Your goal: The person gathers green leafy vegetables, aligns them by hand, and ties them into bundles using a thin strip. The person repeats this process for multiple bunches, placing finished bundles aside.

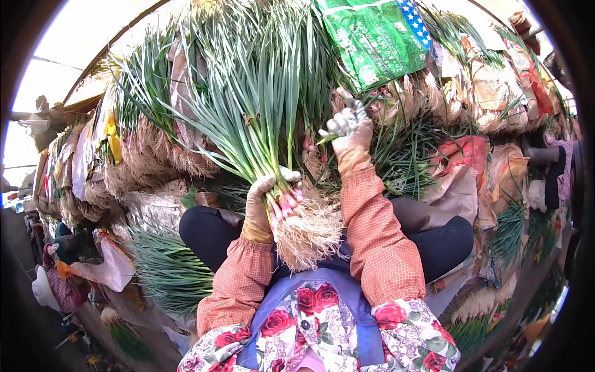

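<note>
My left hand (258, 200), in a soiled pale glove, grips a bunch of spring onions (253, 151) just above its pinkish bulbs. The long green leaves fan upward, and a thick tangle of pale roots (309, 232) hangs towards my lap. To the right and a little higher, my right hand (347, 122), gloved too, is raised apart from the bunch. A small green piece of leaf (327, 139) shows at its curled fingers. Behind my hands lies a large heap of spring onions (139, 144), roots towards me.
A green printed sack (376, 44) lies over the heap. Loose leaves (409, 158) are piled beyond my right forearm. Another bundle (172, 267) rests beside my left knee, with sacking (458, 186) at the right. Other people sit nearby, one in a white hat (44, 288).
</note>
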Tool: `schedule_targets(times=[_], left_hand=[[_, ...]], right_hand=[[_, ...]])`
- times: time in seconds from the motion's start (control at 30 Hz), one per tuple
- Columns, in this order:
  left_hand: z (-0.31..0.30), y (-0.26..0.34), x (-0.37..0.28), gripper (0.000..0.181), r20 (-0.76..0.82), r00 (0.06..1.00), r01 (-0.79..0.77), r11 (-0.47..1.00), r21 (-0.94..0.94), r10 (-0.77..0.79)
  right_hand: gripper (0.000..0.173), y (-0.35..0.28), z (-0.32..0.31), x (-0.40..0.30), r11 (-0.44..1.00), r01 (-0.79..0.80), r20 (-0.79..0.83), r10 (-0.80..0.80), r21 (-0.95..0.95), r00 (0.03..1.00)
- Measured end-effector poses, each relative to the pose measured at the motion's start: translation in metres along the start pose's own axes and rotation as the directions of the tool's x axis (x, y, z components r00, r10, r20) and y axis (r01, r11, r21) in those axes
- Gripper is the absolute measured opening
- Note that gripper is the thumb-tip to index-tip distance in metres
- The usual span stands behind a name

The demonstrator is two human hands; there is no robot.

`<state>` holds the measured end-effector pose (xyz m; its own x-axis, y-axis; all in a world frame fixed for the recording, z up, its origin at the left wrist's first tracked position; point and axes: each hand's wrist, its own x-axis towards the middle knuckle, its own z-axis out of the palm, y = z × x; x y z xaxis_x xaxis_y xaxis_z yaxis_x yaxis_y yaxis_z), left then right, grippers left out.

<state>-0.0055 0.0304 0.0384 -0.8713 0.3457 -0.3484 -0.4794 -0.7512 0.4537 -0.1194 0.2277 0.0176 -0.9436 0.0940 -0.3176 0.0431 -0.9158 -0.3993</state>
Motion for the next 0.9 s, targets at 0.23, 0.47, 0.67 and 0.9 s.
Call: schedule_targets(times=[0.23,0.47,0.67,0.9], left_hand=[[-0.027,-0.005,0.014,0.074,0.164,0.975,0.179,0.969,-0.173,-0.15],[-0.027,0.026,-0.008,0.09,0.255,0.965,0.119,0.969,-0.215,-0.061],[-0.019,0.02,-0.008,0.084,0.238,0.97,0.106,0.977,-0.188,-0.059],[-0.031,0.021,-0.016,0.061,-0.102,0.954,0.265,0.953,-0.15,-0.281]], right_hand=[[0.037,0.039,-0.056,-0.013,-0.351,0.033,-0.034,0.184,-0.936,0.982],[0.038,-0.013,-0.056,-0.018,0.158,0.062,0.089,0.169,-0.986,0.982],[0.03,0.01,0.01,-0.046,0.335,0.264,0.385,0.377,-0.905,0.843],[0.015,-0.01,0.005,-0.065,-0.271,0.767,0.448,0.679,-0.582,0.581]])
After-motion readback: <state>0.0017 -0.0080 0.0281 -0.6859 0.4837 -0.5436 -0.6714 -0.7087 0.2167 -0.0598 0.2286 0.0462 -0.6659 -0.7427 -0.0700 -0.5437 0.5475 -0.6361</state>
